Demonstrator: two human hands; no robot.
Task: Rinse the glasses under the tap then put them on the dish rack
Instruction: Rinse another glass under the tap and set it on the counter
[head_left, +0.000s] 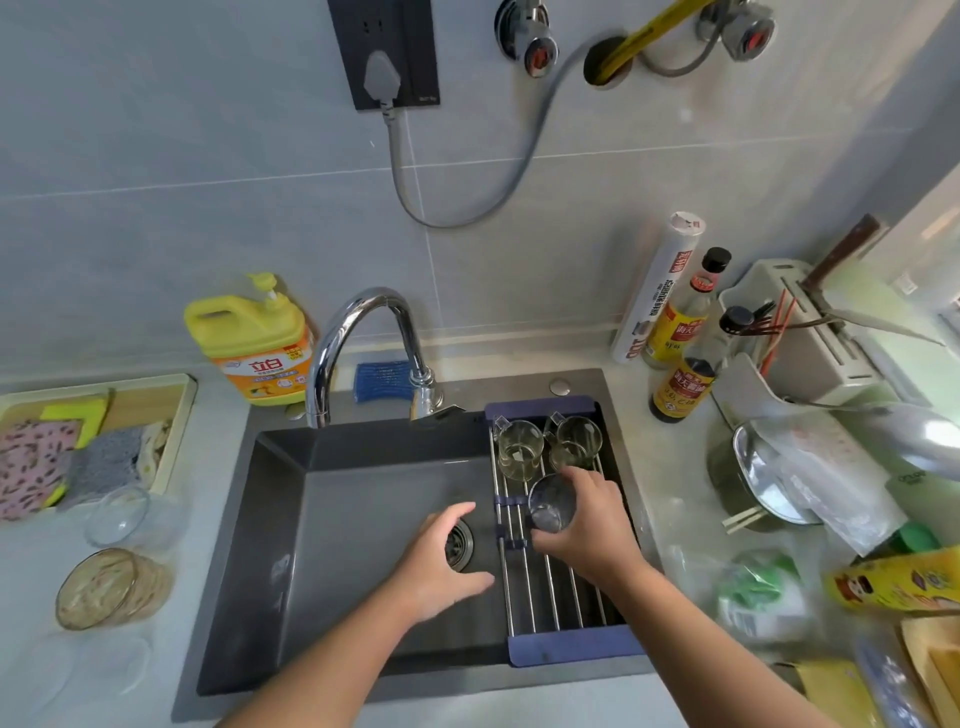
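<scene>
A metal-rod dish rack (561, 597) with blue ends spans the right side of the dark sink (337, 499). Two clear glass mugs (519, 447) (576, 444) stand at its far end. My right hand (592, 530) grips a clear glass (551, 503) over the rack's middle, the glass tilted with its base toward me. My left hand (447, 556) hovers over the sink drain with fingers loosely spread and holds nothing. The chrome tap (363, 353) arches over the sink's back edge; no water is seen running. On the left counter stand two more glass items, a patterned one (111, 587) and a clear one (119, 514).
A yellow detergent jug (254, 343) stands left of the tap, a blue scrubber (382, 382) behind it. A tray with sponges and cloths (78, 447) sits far left. Sauce bottles (680, 384), a knife block (800, 332), a pot (753, 478) and bags crowd the right counter.
</scene>
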